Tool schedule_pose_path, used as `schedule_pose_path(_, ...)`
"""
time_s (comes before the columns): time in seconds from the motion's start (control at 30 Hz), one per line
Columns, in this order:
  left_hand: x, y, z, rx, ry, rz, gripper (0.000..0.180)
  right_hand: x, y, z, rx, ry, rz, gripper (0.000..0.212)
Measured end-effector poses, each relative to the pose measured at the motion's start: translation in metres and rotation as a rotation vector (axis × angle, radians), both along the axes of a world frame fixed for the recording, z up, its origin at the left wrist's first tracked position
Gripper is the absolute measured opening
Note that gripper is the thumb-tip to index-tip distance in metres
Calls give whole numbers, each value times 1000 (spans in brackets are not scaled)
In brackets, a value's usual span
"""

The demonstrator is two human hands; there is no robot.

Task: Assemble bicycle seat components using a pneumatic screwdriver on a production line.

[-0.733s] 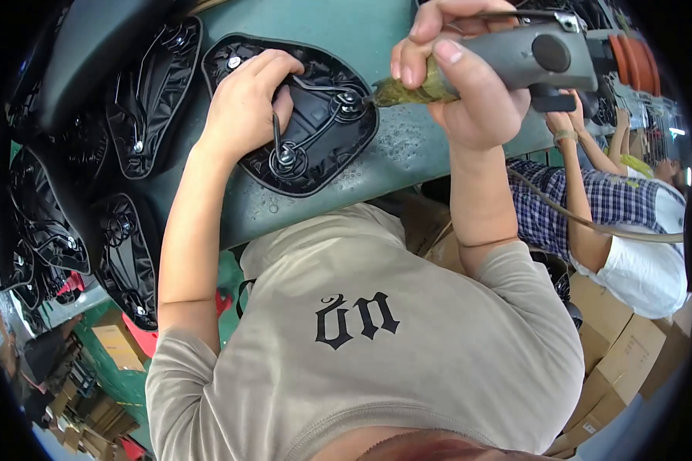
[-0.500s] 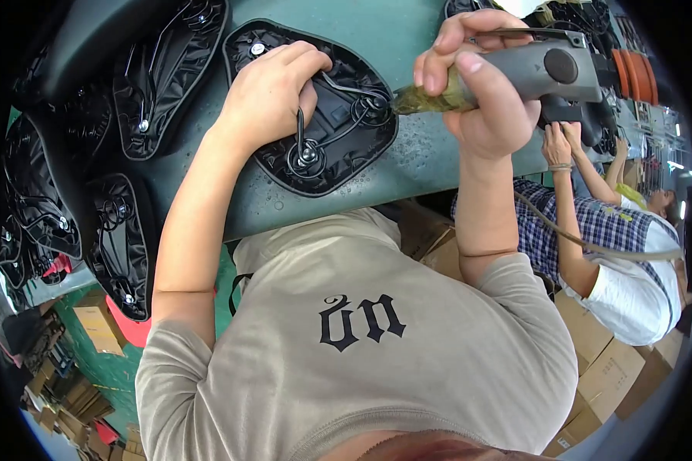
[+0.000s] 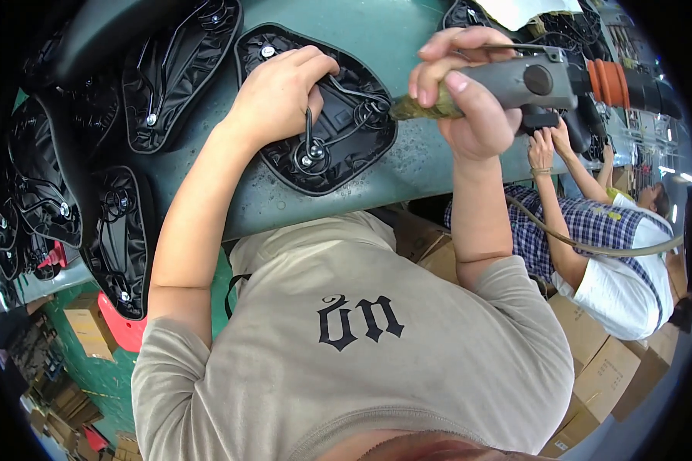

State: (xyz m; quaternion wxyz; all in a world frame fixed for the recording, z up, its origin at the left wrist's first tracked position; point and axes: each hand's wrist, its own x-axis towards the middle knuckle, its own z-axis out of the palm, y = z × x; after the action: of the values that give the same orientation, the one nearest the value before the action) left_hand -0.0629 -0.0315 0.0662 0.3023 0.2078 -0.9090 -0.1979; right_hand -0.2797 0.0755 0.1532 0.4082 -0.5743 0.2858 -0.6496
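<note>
An upturned black bicycle saddle [image 3: 334, 121] lies on the green bench, its wire rails and coil springs facing up. Across its far left part rests my left hand [image 3: 281, 94], fingers curled over the rail; the fingertips are partly hidden. My right hand [image 3: 480, 123] is wrapped around a grey air-powered driver [image 3: 507, 83], with the thumb along its side. The driver's nose, wrapped in yellowish tape, points left at the spring on the saddle's right corner. Whether the tip touches the bolt there cannot be made out.
More upturned saddles [image 3: 178, 84] crowd the left side of the green bench [image 3: 430, 157]. Behind the driver, an orange-ringed hose end [image 3: 609, 83] runs right. A co-worker in a checked apron [image 3: 592, 230] works at the right. Cardboard boxes [image 3: 603, 376] stand on the floor.
The driver and my right hand have shifted slightly left and down. My left hand keeps its place on the saddle; the whole view has moved a little.
</note>
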Motion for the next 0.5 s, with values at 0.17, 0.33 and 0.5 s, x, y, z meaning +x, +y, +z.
schedule_pose_path(0.17, -4, 0, 2, -13, -16, -1, 33, -20, -12, -14, -122, -48, 214, 42)
schedule_pose_path(0.33, -6, 2, 4, -15, -27, -24, 31, -13, -31, -34, -507, -255, 461, 33)
schedule_pose_path(0.5, -1, 4, 2, -2, -32, 11, 28, 20, 29, 35, 10, -100, -184, 35)
